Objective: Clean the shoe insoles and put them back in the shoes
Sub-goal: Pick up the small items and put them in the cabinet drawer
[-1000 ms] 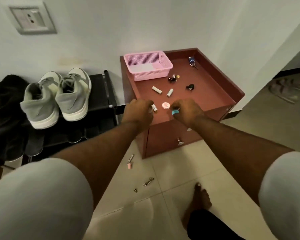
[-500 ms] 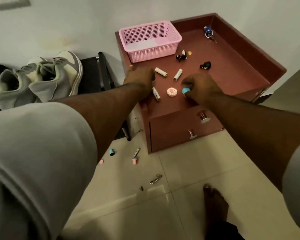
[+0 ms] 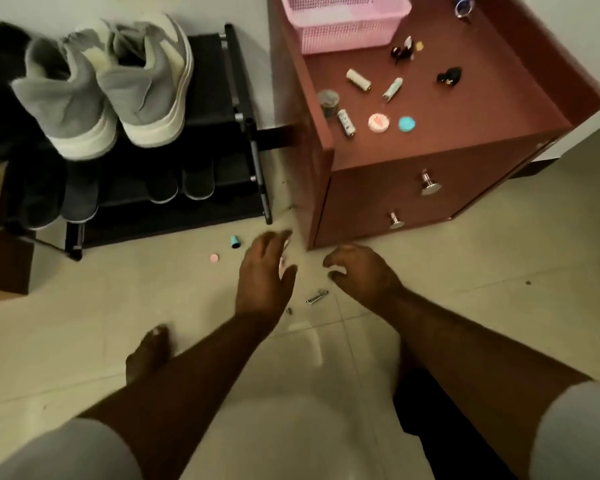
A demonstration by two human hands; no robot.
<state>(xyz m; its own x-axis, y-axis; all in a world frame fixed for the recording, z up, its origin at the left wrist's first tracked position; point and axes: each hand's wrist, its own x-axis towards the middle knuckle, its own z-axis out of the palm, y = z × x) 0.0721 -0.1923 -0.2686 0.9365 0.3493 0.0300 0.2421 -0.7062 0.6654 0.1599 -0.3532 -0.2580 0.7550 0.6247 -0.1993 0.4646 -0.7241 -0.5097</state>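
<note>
Both hands low over the tiled floor [image 3: 84,323], just near of the red-brown cabinet [image 3: 430,188]. Left hand [image 3: 262,271] with fingers spread and relaxed, hovering over a small pinkish item only partly visible beneath it; no grip evident. Right hand [image 3: 357,268] with fingers loosely curled downward, holding nothing visible. Scattered close by on the tiles: a teal cap [image 3: 235,241], a pink disc [image 3: 214,258], a metal clip [image 3: 316,297].

The task's things well apart from the hands: a pair of grey sneakers [image 3: 108,88] standing heels toward the camera on the top of the black shoe rack [image 3: 219,109], far left. Insoles not distinguishable inside them from here, so impossible to tell whether in or out.

Likely trouble from this point:
- Small round pieces on smooth tile apt to skid or roll under the rack or cabinet if nudged by a fingertip rather than pinched cleanly.
- Bare foot [image 3: 148,351] planted near the loose bits; a shift of weight could land on the clip.
- More small items near the front edge of the cabinet top, beside the pink basket [image 3: 347,32]; a knock against the cabinet while rising could send them down too.
- Insole cleaning seemingly not yet begun.
</note>
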